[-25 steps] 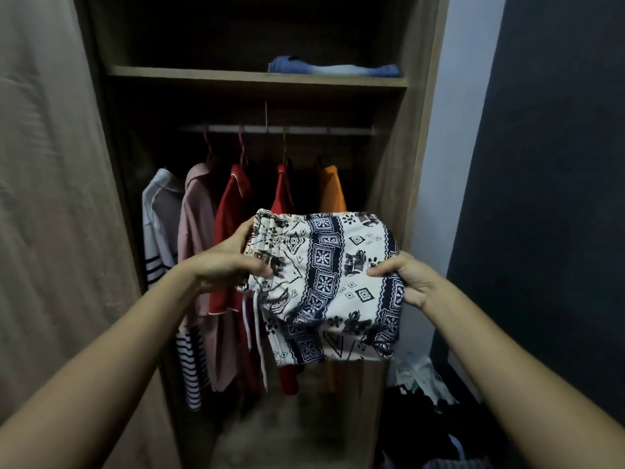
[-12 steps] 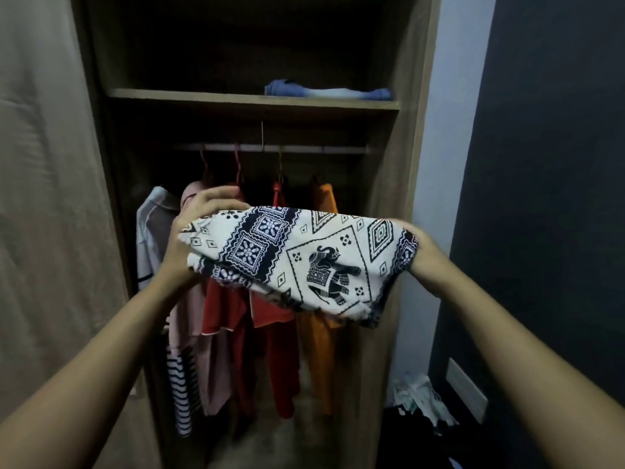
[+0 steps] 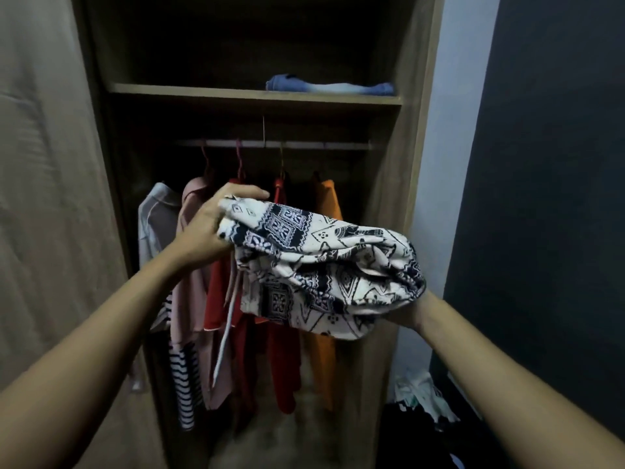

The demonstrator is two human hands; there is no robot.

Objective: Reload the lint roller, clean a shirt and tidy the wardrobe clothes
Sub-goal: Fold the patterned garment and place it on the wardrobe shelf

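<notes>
A folded white garment with a dark blue elephant print (image 3: 324, 265) is held in front of the open wardrobe, below the shelf (image 3: 253, 94). My left hand (image 3: 211, 228) grips its upper left end, fingers curled over the top. My right hand (image 3: 407, 313) supports the lower right end from underneath and is mostly hidden by the cloth. A white drawstring (image 3: 225, 330) hangs down from the garment. Behind it, several shirts hang on the rail (image 3: 270, 144): a white one (image 3: 155, 221), a pink one (image 3: 192, 282), red ones (image 3: 280, 367) and an orange one (image 3: 328, 201).
A folded blue garment (image 3: 329, 87) lies on the right of the shelf. The wardrobe door (image 3: 44, 198) stands open at the left. Loose clothes lie in a pile on the floor (image 3: 422, 397) at the lower right, beside a dark wall (image 3: 548, 198).
The printed garment has gone from hanging flat to bunched and folded, its right end now lower. My right hand has slid underneath it and my left hand has risen.
</notes>
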